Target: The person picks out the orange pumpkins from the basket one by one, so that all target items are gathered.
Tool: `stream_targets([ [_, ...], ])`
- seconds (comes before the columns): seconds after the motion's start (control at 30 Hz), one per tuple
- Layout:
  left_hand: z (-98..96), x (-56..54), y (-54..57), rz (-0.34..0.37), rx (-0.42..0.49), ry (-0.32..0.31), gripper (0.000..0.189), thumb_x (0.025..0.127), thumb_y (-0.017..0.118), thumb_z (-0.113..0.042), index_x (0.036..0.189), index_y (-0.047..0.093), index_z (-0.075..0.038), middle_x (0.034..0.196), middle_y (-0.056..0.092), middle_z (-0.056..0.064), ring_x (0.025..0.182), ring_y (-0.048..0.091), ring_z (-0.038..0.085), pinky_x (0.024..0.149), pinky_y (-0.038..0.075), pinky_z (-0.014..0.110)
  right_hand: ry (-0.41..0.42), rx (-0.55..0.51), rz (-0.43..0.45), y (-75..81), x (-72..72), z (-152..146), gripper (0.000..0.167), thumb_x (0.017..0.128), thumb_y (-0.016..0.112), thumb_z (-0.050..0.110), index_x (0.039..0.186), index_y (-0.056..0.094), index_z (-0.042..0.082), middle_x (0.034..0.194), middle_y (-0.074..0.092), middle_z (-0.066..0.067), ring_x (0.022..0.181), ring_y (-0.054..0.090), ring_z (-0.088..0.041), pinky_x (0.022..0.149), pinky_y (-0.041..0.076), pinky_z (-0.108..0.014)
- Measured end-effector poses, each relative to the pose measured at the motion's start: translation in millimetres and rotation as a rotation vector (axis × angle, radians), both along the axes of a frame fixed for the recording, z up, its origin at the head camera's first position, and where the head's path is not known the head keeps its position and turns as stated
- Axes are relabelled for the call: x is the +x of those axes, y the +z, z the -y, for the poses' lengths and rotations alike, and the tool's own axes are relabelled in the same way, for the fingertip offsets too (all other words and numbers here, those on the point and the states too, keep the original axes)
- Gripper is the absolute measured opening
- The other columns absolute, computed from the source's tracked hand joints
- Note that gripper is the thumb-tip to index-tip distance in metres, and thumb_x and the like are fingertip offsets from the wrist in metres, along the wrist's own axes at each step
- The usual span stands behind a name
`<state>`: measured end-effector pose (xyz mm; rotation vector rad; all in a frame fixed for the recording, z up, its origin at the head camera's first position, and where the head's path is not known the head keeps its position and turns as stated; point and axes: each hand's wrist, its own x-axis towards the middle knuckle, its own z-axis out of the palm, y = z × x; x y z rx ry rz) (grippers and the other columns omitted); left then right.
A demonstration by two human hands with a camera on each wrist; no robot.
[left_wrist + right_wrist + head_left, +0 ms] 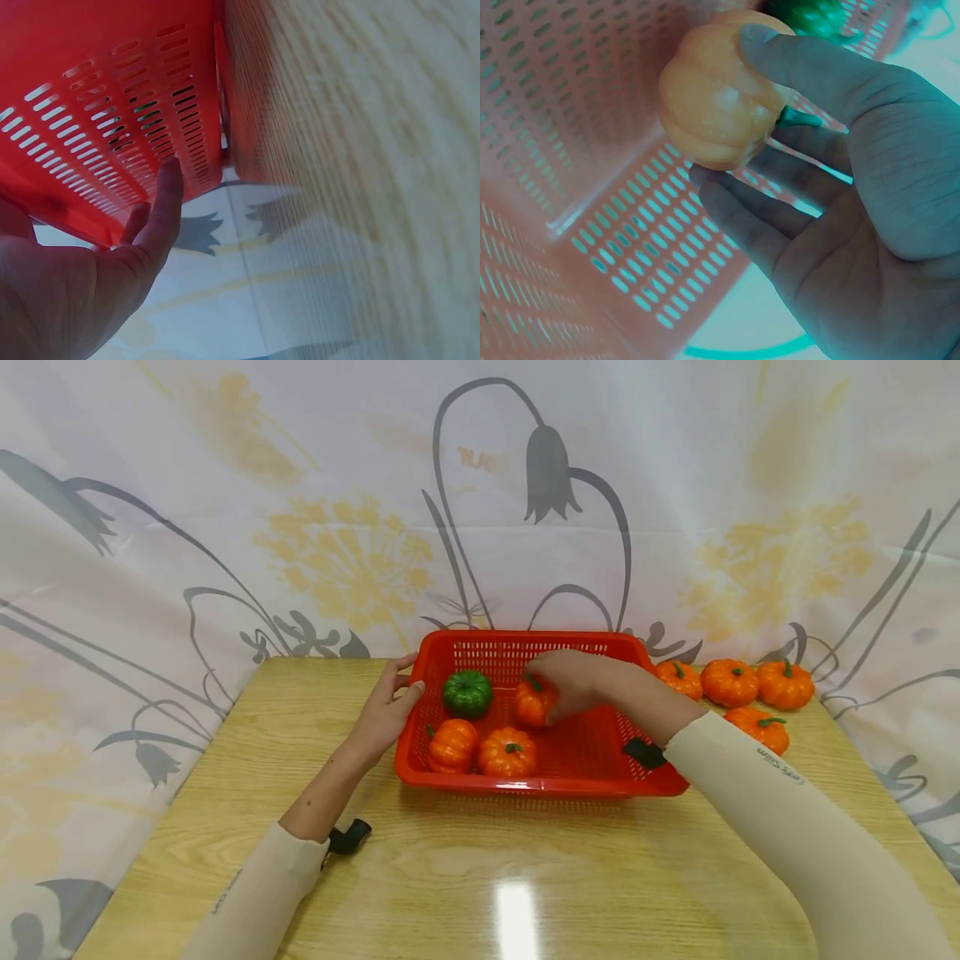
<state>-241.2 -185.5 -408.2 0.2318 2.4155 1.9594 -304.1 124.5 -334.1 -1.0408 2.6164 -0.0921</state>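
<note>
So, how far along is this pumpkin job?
If the basket is being filled, one green pumpkin and two orange pumpkins look done, lying inside. Another orange pumpkin is in the right hand, within the basket. Four orange pumpkins on the table seem left.

Red basket [600, 787], orange pumpkins [531, 706], green stems [513, 748], green pumpkin [467, 694], yellowish wood-grain table [420, 877], pale backdrop [375, 435], grey-and-yellow floral print [547, 468], cream sleeves [757, 793]

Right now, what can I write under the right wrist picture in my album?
A right hand holds an orange pumpkin inside a red basket, a green pumpkin nearby.
</note>
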Motion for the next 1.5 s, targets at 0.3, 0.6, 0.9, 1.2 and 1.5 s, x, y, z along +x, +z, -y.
stream_targets([
  [0.3, 0.7, 3.4, 1.9, -0.003, -0.025, 0.001, 0.056, 0.113, 0.049, -0.021, 0.165, 0.031, -0.014, 0.141, 0.053, 0.027, 0.118, 0.066, 0.046, 0.09, 0.063, 0.038, 0.029, -0.145, -0.063, 19.8, 15.4, -24, 0.062, 0.088, 0.083, 0.02, 0.143, 0.06, 0.002, 0.134, 0.063, -0.013, 0.123, 0.058, -0.034, 0.111, 0.048, -0.053],
  [0.6, 3.5, 3.2, -3.8, 0.009, -0.018, 0.006, 0.056, 0.113, 0.049, -0.022, 0.165, 0.032, -0.016, 0.141, 0.052, 0.026, 0.118, 0.066, 0.044, 0.089, 0.063, 0.036, -0.009, -0.235, -0.112, 24.4, 47.0, -49, 0.064, 0.092, 0.079, 0.025, 0.149, 0.055, 0.007, 0.142, 0.057, -0.009, 0.121, 0.059, -0.028, 0.104, 0.052, -0.052],
  [0.9, 2.7, 2.6, -4.2, 0.008, -0.009, 0.001, 0.056, 0.113, 0.049, -0.023, 0.165, 0.031, -0.016, 0.141, 0.052, 0.026, 0.118, 0.066, 0.045, 0.09, 0.063, 0.039, -0.089, -0.355, -0.15, 23.2, 79.1, -73, 0.064, 0.093, 0.078, 0.023, 0.151, 0.055, 0.01, 0.151, 0.052, -0.01, 0.13, 0.056, -0.032, 0.105, 0.051, -0.057],
  [1.2, 2.0, 0.3, -5.0, 0.002, -0.01, 0.001, 0.056, 0.113, 0.049, -0.024, 0.166, 0.031, -0.016, 0.141, 0.053, 0.026, 0.118, 0.066, 0.044, 0.089, 0.063, 0.037, -0.206, -0.478, -0.187, 18.8, 108.0, -86, 0.063, 0.091, 0.081, 0.023, 0.148, 0.058, 0.011, 0.142, 0.056, -0.009, 0.126, 0.057, -0.034, 0.102, 0.051, -0.06],
  [1.5, 0.8, -0.8, -2.1, 0.002, -0.017, 0.01, 0.056, 0.112, 0.05, -0.024, 0.165, 0.032, -0.017, 0.14, 0.053, 0.026, 0.117, 0.067, 0.044, 0.089, 0.063, 0.039, -0.261, -0.544, -0.256, 10.9, 129.4, -97, 0.062, 0.088, 0.082, 0.019, 0.145, 0.059, 0.008, 0.144, 0.056, -0.01, 0.124, 0.057, -0.034, 0.098, 0.053, -0.059],
])
